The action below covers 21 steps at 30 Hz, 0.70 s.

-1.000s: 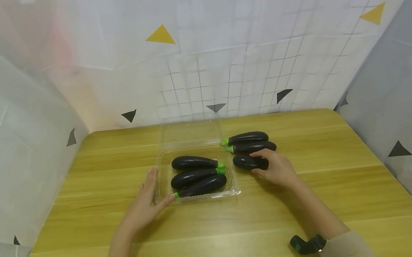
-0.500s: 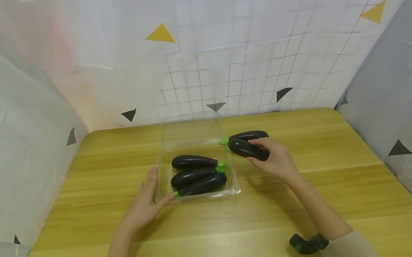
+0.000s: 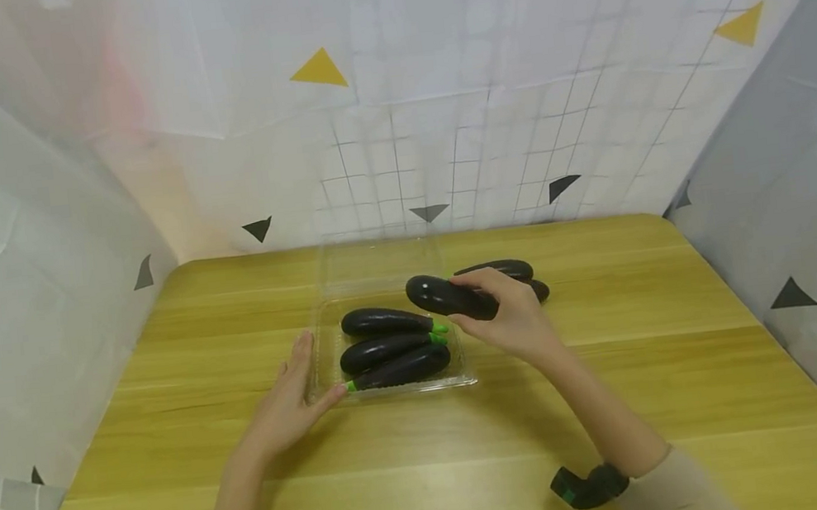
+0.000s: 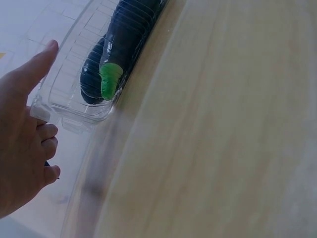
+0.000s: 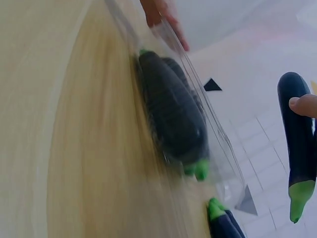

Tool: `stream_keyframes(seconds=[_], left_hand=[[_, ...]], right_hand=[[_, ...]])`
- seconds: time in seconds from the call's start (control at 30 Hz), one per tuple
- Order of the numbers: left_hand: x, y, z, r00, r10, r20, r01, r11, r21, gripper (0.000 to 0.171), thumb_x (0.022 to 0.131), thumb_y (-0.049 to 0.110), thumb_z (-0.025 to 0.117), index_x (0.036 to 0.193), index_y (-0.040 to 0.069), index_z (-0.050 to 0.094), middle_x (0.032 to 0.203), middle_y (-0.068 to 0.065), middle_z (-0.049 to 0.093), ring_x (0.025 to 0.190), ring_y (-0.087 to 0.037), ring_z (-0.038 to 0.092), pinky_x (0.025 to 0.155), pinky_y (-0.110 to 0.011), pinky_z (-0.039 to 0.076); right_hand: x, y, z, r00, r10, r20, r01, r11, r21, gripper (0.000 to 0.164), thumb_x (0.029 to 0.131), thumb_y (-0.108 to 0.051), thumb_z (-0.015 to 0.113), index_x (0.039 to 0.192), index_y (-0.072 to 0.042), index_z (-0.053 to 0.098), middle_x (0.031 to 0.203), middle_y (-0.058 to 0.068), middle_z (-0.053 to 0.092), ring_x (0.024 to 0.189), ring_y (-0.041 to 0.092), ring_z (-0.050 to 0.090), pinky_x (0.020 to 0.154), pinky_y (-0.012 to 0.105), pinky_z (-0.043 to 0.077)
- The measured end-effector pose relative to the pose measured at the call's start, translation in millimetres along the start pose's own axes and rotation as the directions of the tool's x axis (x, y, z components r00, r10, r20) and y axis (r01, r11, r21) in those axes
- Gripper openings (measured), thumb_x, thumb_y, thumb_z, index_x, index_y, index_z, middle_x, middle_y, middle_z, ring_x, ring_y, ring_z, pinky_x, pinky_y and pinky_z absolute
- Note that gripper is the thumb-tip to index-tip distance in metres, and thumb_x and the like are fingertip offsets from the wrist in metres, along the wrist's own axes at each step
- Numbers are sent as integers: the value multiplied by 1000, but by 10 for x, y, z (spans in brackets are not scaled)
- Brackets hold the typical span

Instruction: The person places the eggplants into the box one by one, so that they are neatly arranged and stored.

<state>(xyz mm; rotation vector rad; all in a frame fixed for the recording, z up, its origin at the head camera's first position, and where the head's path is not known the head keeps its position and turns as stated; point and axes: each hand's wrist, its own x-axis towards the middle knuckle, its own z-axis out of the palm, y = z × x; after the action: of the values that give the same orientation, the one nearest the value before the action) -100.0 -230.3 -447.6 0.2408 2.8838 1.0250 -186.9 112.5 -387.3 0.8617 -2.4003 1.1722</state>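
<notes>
Stretching under everything is a yellow wooden desk (image 3: 431, 473), carrying a clear plastic box (image 3: 462, 381) with its lid (image 3: 380, 265) folded back toward the desk's far edge. The box looks thin and light, liable to slide or buckle if squeezed, so a flat touch suits it: the left hand (image 3: 282, 405) lies along its left edge with fingers extended, thumb at the near-left corner. The right hand (image 3: 516, 318) is clamped on an eggplant (image 3: 429, 293), held up by the box's far-right corner; whether over the rim or just outside is hard to tell from this angle. Three eggplants (image 3: 381, 352) lie in the box; two more eggplants (image 3: 505, 266), partly hidden by the hand, rest on the desk past its right edge. Their glossy skins suggest firm, rather slippery bodies, probably light; a pinch around the thick middle should hold best. The held one's small green stem (image 5: 301, 195) would likely make a poorer grip.
</notes>
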Motion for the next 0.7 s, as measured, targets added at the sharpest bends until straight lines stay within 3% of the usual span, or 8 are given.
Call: stream_keyframes(seconds=[0.5,0.7], left_hand=[[3,-3,2,1000,7,-2,-7,1000,0,99,90,60,56,155,19,-6,161,-9,-4,145,-34,4,114,-57,9],[1,1,-4,1000,14,-5,-14,1000,4,99,90,59,56,155,18,-6,161,-9,-4,146,-32,5,115,-55,9]], right_hand=[[96,-185,277,995,-98,25,96,991,88,49,74,-15,85,119,-17,67,111,-6,67,102,14,61,82,36,54],[106,-252,402,980,-189,57,181,976,118,48,75,-15,84,120,-12,67,115,0,67,107,17,61,87,35,53]])
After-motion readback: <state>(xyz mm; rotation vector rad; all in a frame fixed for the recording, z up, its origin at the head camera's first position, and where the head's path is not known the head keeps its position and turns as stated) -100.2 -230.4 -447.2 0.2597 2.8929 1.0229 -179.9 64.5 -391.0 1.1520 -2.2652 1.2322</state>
